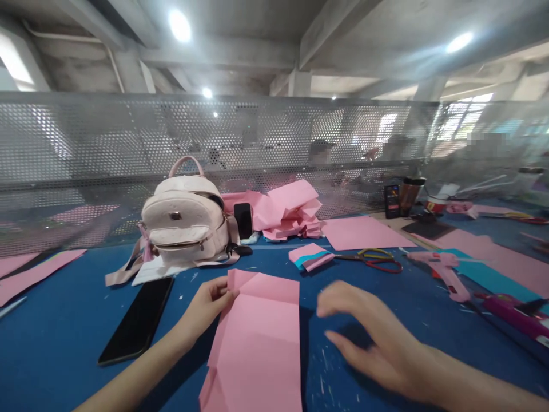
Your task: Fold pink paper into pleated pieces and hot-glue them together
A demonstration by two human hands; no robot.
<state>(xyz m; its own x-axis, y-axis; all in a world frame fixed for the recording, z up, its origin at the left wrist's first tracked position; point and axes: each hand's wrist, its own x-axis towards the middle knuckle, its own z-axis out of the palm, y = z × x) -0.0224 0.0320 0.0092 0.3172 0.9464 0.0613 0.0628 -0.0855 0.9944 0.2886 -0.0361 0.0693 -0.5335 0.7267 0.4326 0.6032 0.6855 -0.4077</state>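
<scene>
A sheet of pink paper with creases near its top and along its left side lies before me on the blue table. My left hand pinches its upper left edge between thumb and fingers. To the right of the sheet, apart from it, my right hand is held over the table with thumb and fingers spread and nothing between them. Beyond the sheet sits a small folded pink piece with a blue stripe, its right end by the tips of a pair of scissors.
Left of me lies a black phone, with a pale backpack behind it. Crumpled pink paper is piled at the back. A pink glue gun and a purple tool lie right. A perforated metal screen borders the table.
</scene>
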